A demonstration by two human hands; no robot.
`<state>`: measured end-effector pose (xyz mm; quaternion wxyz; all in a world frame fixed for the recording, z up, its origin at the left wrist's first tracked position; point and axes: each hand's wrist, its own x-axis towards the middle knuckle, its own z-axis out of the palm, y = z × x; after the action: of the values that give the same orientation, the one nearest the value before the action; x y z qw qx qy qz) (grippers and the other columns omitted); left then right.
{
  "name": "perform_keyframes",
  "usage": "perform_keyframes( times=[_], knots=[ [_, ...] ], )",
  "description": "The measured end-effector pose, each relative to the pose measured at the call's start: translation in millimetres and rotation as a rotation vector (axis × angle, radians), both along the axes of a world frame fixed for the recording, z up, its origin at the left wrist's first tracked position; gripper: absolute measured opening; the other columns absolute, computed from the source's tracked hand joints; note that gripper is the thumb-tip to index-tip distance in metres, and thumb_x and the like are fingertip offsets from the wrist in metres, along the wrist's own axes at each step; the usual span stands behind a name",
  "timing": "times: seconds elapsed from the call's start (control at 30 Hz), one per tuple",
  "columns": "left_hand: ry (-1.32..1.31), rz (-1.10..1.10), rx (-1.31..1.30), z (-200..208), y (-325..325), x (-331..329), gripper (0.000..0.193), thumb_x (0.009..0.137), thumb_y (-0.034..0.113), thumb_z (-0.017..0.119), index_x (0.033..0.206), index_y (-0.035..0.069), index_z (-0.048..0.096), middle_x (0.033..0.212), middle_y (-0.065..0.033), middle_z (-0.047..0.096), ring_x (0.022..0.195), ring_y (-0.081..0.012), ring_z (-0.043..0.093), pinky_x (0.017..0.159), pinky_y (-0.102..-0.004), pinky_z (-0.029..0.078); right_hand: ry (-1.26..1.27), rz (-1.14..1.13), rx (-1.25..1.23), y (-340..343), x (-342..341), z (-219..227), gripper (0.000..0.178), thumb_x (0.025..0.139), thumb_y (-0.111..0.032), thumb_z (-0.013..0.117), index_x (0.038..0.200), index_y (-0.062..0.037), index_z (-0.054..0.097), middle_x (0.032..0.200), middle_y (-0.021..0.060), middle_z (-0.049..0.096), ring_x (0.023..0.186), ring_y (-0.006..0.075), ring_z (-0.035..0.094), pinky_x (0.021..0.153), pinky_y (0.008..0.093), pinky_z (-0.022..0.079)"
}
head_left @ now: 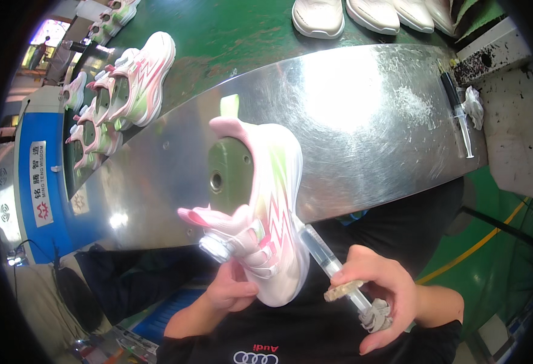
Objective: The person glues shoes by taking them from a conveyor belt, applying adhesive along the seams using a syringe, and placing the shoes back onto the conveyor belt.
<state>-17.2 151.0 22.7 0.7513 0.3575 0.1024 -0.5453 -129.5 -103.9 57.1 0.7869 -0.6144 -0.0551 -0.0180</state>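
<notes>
A white, pink and green sneaker [281,176] is held up over the near edge of the metal table, toe toward me, with a dark green shoe last [231,173] filling its opening. My left hand [231,291] grips it by the toe end, fingers partly hidden beneath. In my right hand [380,285] is a clear syringe [320,247], its plunger end wrapped in greyish material. The thumb and fingers close around the syringe's flange and plunger. Its tip touches or nearly touches the side of the sneaker where the upper meets the white sole.
Scratched metal tabletop [351,164] spreads ahead, with dried residue at its right. A second syringe [460,121] lies there beside crumpled tissue [474,108]. Similar sneakers [148,76] stand at the far left, near a blue machine panel [39,182]. Cream shoes [318,17] line the green surface beyond.
</notes>
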Motion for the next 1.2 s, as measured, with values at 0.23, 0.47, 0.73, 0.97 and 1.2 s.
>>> perform_keyframes(
  times=[0.23, 0.47, 0.73, 0.97, 1.2],
  knots=[
    [0.171, -0.169, -0.119, -6, -21, 7, 0.075, 0.065, 0.000, 0.062, 0.134, 0.002, 0.033, 0.128, -0.0148, 0.048, 0.122, -0.0292, 0.045, 0.102, -0.0422, 0.035, -0.004, 0.056, -0.116, -9, -16, 37, 0.079, 0.058, -0.047, 0.080, 0.112, 0.0041, 0.053, 0.094, 0.0093, 0.065, 0.071, 0.0196, 0.047, 0.067, 0.0317, 0.035],
    [0.283, -0.266, -0.260, -15, -58, 4, 0.066, 0.072, -0.007, 0.059, 0.133, 0.003, 0.037, 0.127, -0.0142, 0.049, 0.122, -0.0302, 0.045, 0.103, -0.0458, 0.035, -0.015, 0.044, -0.208, -20, -40, 65, 0.079, 0.058, -0.051, 0.078, 0.111, 0.0029, 0.056, 0.092, 0.0098, 0.065, 0.068, 0.0202, 0.049, 0.064, 0.0322, 0.033],
    [0.265, -0.245, -0.379, -15, -106, 6, 0.046, 0.080, -0.005, 0.060, 0.124, 0.003, 0.046, 0.118, -0.0143, 0.055, 0.112, -0.0271, 0.053, 0.095, -0.0389, 0.046, -0.043, -0.050, -0.399, -30, -61, 81, 0.080, 0.059, -0.053, 0.077, 0.112, 0.0023, 0.056, 0.094, 0.0107, 0.064, 0.076, 0.0217, 0.056, 0.066, 0.0331, 0.034],
    [0.283, -0.217, -0.360, -13, -120, 7, 0.036, 0.083, -0.005, 0.058, 0.118, 0.003, 0.051, 0.113, -0.0132, 0.058, 0.106, -0.0246, 0.057, 0.091, -0.0359, 0.049, -0.110, -0.134, -0.581, -21, -62, 78, 0.078, 0.059, -0.051, 0.078, 0.112, 0.0019, 0.055, 0.095, 0.0086, 0.065, 0.081, 0.0217, 0.058, 0.065, 0.0339, 0.035],
    [0.279, -0.207, -0.357, -14, -131, 9, 0.033, 0.083, -0.003, 0.060, 0.114, 0.007, 0.054, 0.110, -0.0087, 0.060, 0.104, -0.0199, 0.058, 0.088, -0.0322, 0.050, -0.096, -0.140, -0.807, -7, -57, 72, 0.068, 0.060, -0.044, 0.079, 0.110, -0.0032, 0.057, 0.088, 0.0040, 0.063, 0.071, 0.0191, 0.049, 0.062, 0.0301, 0.032]
  ],
)
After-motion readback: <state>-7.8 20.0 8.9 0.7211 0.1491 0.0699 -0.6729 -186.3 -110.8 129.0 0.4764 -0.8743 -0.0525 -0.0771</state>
